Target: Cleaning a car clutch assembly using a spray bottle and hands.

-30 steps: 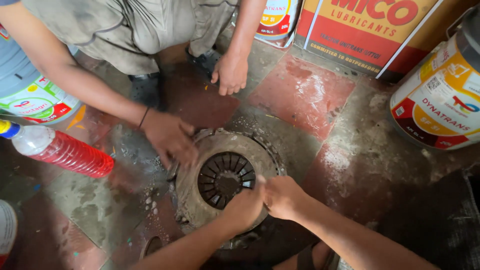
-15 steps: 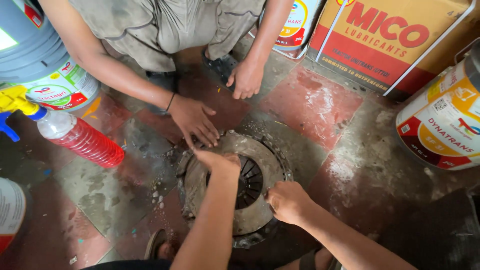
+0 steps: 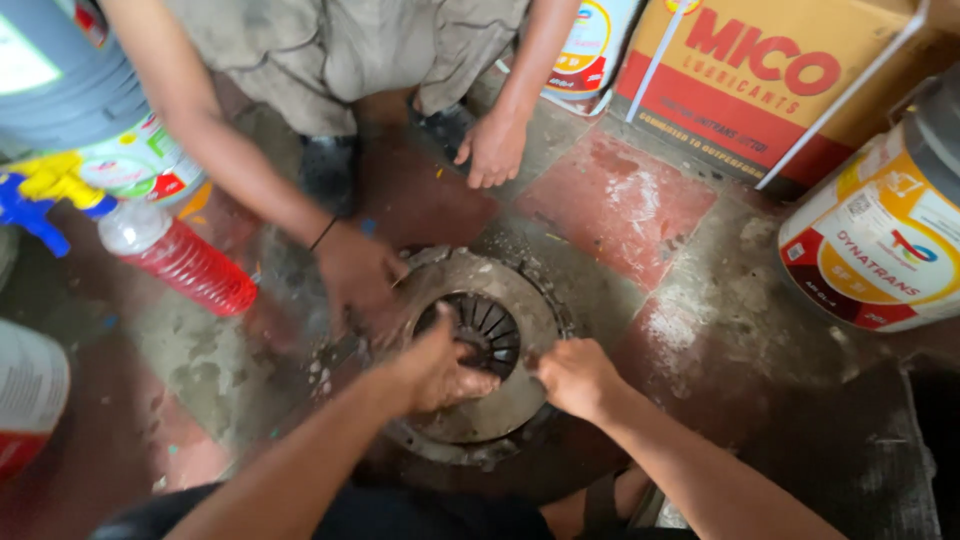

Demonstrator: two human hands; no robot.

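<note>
A round steel clutch pressure plate [image 3: 480, 350] is lying flat on the grimy red-and-grey tiled floor [image 3: 620, 205], looking heavy, rigid and probably greasy, so its thick outer rim seems the surest hold. The left hand [image 3: 435, 368] is pressing curled fingers down at the slotted centre, the right hand [image 3: 575, 375] is closing loosely on the rim's near edge, and a co-worker's hand [image 3: 358, 275] is resting on the far left rim.

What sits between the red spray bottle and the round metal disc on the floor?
In the head view, the other person's hand lies between spray bottle and disc, touching the disc's edge.
</note>
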